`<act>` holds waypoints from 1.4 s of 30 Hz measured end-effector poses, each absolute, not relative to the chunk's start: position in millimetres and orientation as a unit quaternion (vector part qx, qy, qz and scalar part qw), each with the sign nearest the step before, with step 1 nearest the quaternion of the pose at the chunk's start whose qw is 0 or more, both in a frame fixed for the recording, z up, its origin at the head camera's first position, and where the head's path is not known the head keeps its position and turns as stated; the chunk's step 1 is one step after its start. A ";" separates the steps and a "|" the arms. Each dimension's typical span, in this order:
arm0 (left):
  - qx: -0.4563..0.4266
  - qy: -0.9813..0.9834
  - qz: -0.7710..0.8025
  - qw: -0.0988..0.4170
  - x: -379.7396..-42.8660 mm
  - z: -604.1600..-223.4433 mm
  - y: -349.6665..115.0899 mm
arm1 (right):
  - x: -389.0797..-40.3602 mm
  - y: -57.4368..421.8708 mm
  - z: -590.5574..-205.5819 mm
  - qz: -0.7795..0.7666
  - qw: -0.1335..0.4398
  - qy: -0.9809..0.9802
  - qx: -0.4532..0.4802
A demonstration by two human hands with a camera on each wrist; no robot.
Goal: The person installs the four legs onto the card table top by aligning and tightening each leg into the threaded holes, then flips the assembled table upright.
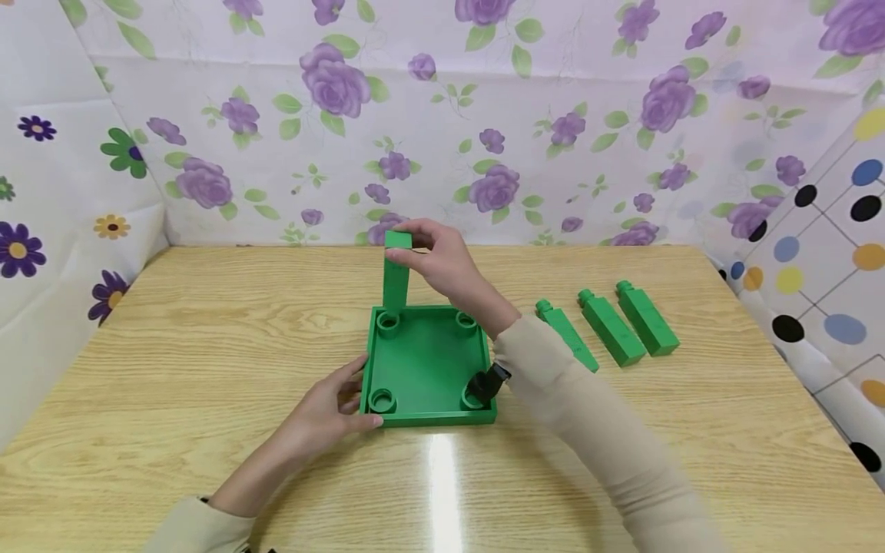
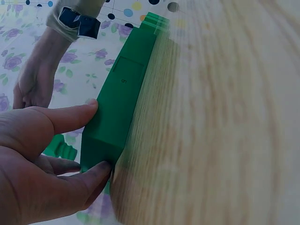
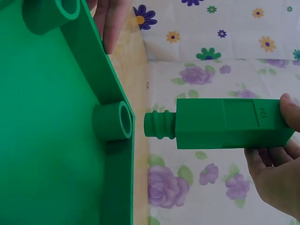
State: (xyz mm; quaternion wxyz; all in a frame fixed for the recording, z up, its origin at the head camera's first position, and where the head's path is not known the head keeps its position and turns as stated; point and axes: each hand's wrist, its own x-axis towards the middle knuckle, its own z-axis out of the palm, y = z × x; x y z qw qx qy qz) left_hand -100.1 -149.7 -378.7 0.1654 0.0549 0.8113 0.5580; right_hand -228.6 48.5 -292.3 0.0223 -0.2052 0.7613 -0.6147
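Observation:
A shallow square green tabletop piece point(image 1: 429, 361) lies on the table, rim up, with a round socket in each corner. My left hand point(image 1: 321, 411) grips its near left corner, thumb on the near side and fingers along the left side. In the left wrist view its outer side point(image 2: 117, 89) shows between thumb and fingers. My right hand point(image 1: 445, 261) pinches the plain end of a square green leg point(image 1: 396, 276), upright over the back left corner. Seen from the right wrist, the leg's threaded end point(image 3: 160, 124) points at the socket point(image 3: 112, 122), a small gap between them.
Three more green pieces lie on the wooden table to the right: a slimmer leg point(image 1: 570, 338), a middle leg point(image 1: 613, 326) and a far right leg point(image 1: 648, 319). Flowered cloth point(image 1: 415, 153) hangs behind the table, and a dotted cloth point(image 1: 816, 261) on the right.

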 end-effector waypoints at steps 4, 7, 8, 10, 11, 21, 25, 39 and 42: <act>0.058 0.807 0.564 0.164 -101.0 -378.8 -150.0 | -230.2 42.2 -296.6 -0.608 0.042 0.764 -0.211; 0.062 0.805 0.567 0.163 -102.0 -379.2 -150.2 | -231.6 40.3 -299.0 -0.602 0.053 0.769 -0.207; 0.063 0.804 0.568 0.164 -102.2 -379.1 -150.1 | -232.2 40.1 -299.6 -0.600 0.055 0.771 -0.205; 0.059 0.803 0.570 0.166 -102.5 -379.2 -149.6 | -233.4 39.9 -300.7 -0.595 0.061 0.776 -0.199; 0.058 0.802 0.571 0.167 -102.5 -379.1 -149.4 | -234.0 39.8 -301.0 -0.590 0.063 0.780 -0.198; 0.061 0.800 0.573 0.168 -101.7 -376.8 -150.4 | -236.9 38.3 -307.9 -0.566 0.080 0.797 -0.196; 0.053 0.799 0.575 0.169 -102.3 -377.8 -149.5 | -237.5 40.8 -310.1 -0.559 0.077 0.799 -0.210; 0.055 0.797 0.578 0.165 -99.6 -378.0 -152.7 | -229.8 40.3 -315.1 -0.532 0.079 0.798 -0.272; 0.057 0.797 0.579 0.164 -99.2 -377.4 -152.3 | -229.7 41.9 -314.4 -0.547 0.092 0.788 -0.268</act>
